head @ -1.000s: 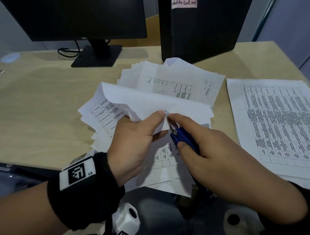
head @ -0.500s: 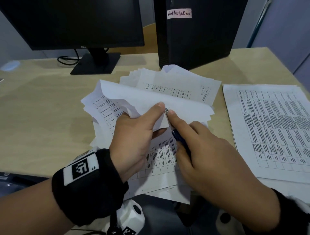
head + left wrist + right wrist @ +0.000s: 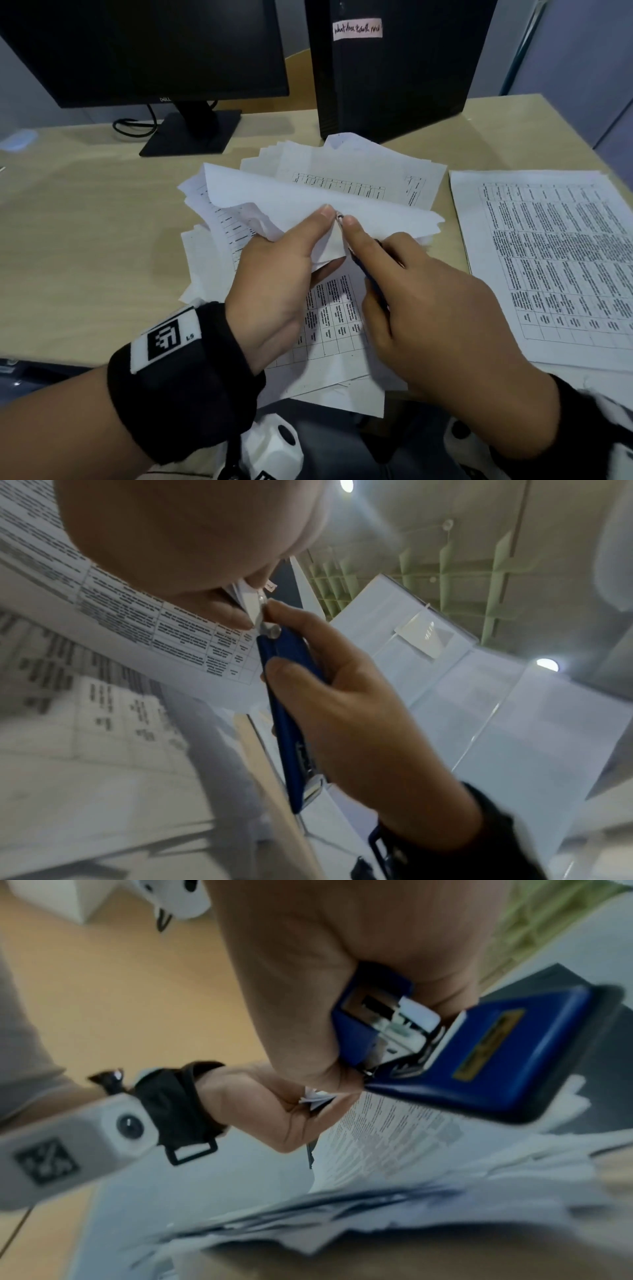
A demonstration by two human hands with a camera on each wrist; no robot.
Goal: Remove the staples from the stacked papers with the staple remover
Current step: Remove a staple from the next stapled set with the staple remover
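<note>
A stapled stack of printed papers [image 3: 308,202] lies fanned on the desk, its near corner lifted. My left hand [image 3: 284,274] pinches that corner [image 3: 253,610] between thumb and fingers. My right hand [image 3: 431,308] grips the blue staple remover [image 3: 287,696], mostly hidden under the hand in the head view. Its metal tip [image 3: 339,216] sits at the paper corner right beside my left thumb, with my right forefinger laid along the tool. In the right wrist view the tool's blue body [image 3: 479,1053] fills the upper right. The staple itself is too small to make out.
A second pile of printed sheets [image 3: 555,260] lies to the right. A black monitor on its stand [image 3: 191,133] and a black computer tower [image 3: 394,75] stand at the back of the wooden desk [image 3: 85,222]. The desk's near edge runs under my wrists.
My right hand has slid forward over the staple remover, hiding more of its blue body. The tip stays at the pinched corner. The view has tilted slightly.
</note>
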